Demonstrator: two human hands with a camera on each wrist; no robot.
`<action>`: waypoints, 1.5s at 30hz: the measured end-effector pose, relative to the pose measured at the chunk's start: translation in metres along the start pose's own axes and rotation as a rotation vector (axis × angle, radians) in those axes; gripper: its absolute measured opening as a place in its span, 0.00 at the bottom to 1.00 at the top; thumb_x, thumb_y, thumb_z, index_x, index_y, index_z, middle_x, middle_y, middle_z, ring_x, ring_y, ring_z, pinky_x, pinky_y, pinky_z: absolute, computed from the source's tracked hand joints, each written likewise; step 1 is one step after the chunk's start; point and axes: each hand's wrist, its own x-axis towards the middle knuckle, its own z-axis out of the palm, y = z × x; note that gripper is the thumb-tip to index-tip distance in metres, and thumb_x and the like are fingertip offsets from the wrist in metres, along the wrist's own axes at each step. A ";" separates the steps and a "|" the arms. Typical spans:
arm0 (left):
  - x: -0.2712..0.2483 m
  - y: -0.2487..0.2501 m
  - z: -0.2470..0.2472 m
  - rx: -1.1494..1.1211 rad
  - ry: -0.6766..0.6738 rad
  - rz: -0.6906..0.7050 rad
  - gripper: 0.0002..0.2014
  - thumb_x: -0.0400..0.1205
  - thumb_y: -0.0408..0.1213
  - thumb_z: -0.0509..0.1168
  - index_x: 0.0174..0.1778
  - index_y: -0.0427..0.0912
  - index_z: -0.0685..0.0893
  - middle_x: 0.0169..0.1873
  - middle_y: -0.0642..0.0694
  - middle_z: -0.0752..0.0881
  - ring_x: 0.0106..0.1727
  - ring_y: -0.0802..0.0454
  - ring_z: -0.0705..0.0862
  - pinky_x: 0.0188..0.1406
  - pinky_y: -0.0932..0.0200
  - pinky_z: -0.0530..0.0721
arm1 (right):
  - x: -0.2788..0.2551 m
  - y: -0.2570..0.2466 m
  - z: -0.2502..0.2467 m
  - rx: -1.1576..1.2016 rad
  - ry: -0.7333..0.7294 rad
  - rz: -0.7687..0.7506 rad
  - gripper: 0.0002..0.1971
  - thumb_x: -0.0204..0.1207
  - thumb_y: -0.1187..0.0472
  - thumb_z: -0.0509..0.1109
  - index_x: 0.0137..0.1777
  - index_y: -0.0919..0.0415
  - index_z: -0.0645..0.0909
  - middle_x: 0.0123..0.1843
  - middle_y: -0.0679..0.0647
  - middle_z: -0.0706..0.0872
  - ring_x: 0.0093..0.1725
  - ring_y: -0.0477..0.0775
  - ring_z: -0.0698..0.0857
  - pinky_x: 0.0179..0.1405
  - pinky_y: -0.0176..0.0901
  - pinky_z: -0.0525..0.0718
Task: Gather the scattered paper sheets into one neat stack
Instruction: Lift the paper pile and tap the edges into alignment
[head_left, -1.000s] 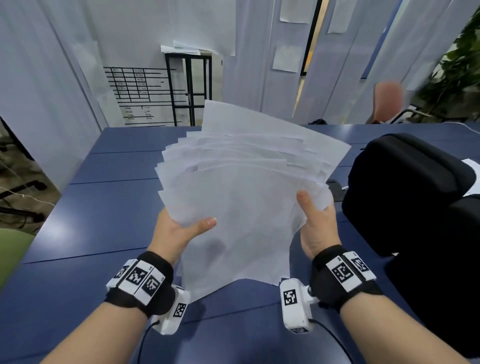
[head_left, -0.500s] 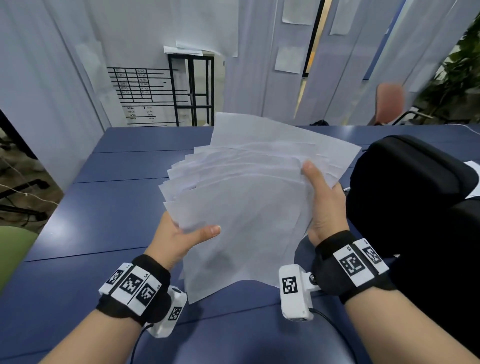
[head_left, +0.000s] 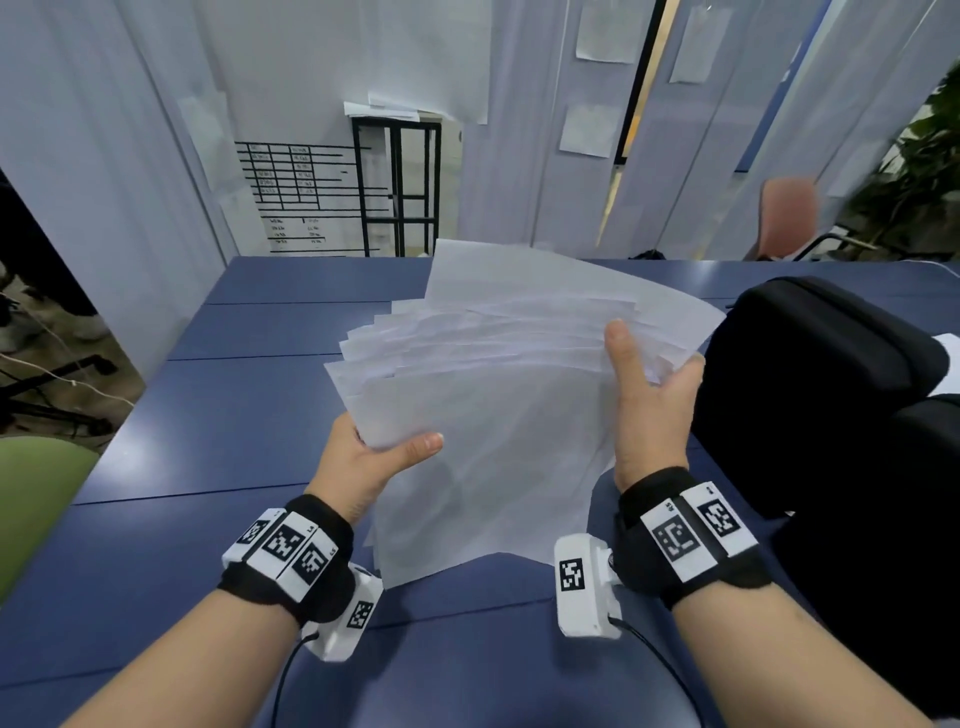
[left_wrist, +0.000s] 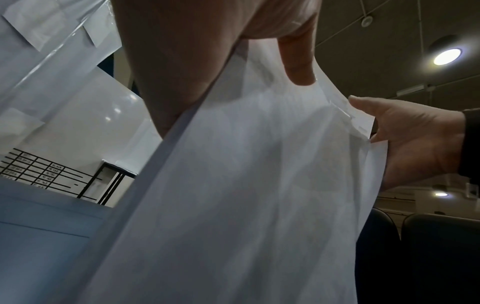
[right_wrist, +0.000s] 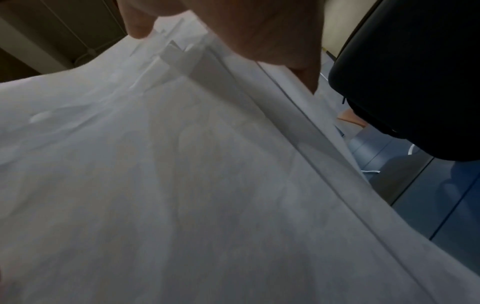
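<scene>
Both hands hold the paper sheets (head_left: 488, 415) up above the blue bench (head_left: 218, 426), left of the black bag (head_left: 831, 374). The left hand (head_left: 363, 462) pinches their left edge, thumb on top. The right hand (head_left: 649, 400) clasps the right edge. The white sheets lie fanned, edges uneven.

I see the paper sheets (head_left: 488, 415) held up above the table (head_left: 218, 426), fanned, their far edges stepped one behind another. My left hand (head_left: 363, 462) is at their near left edge, thumb on top; my right hand (head_left: 649, 410) is on their right edge. A bag (head_left: 831, 395) sits on the table just right of them. A chair (head_left: 787, 213) stands beyond the table's far right.
</scene>
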 end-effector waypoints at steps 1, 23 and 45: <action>-0.001 0.000 0.001 0.013 -0.004 0.003 0.31 0.55 0.50 0.85 0.54 0.47 0.89 0.54 0.43 0.91 0.58 0.45 0.89 0.55 0.56 0.86 | 0.000 -0.002 0.002 -0.010 0.017 -0.004 0.21 0.71 0.52 0.78 0.56 0.44 0.70 0.52 0.38 0.82 0.50 0.32 0.83 0.51 0.31 0.81; -0.006 0.000 0.004 -0.035 0.012 -0.049 0.32 0.58 0.41 0.81 0.59 0.38 0.86 0.54 0.41 0.91 0.57 0.42 0.89 0.56 0.51 0.86 | 0.004 -0.014 0.007 0.013 0.118 0.184 0.17 0.70 0.49 0.76 0.53 0.50 0.73 0.54 0.45 0.83 0.58 0.51 0.84 0.67 0.56 0.81; -0.006 0.006 0.004 -0.024 -0.026 -0.029 0.32 0.58 0.41 0.81 0.59 0.39 0.86 0.55 0.41 0.91 0.58 0.42 0.89 0.57 0.51 0.86 | 0.002 -0.020 0.009 -0.014 0.136 0.234 0.20 0.67 0.55 0.78 0.46 0.49 0.66 0.53 0.48 0.81 0.53 0.52 0.83 0.63 0.58 0.83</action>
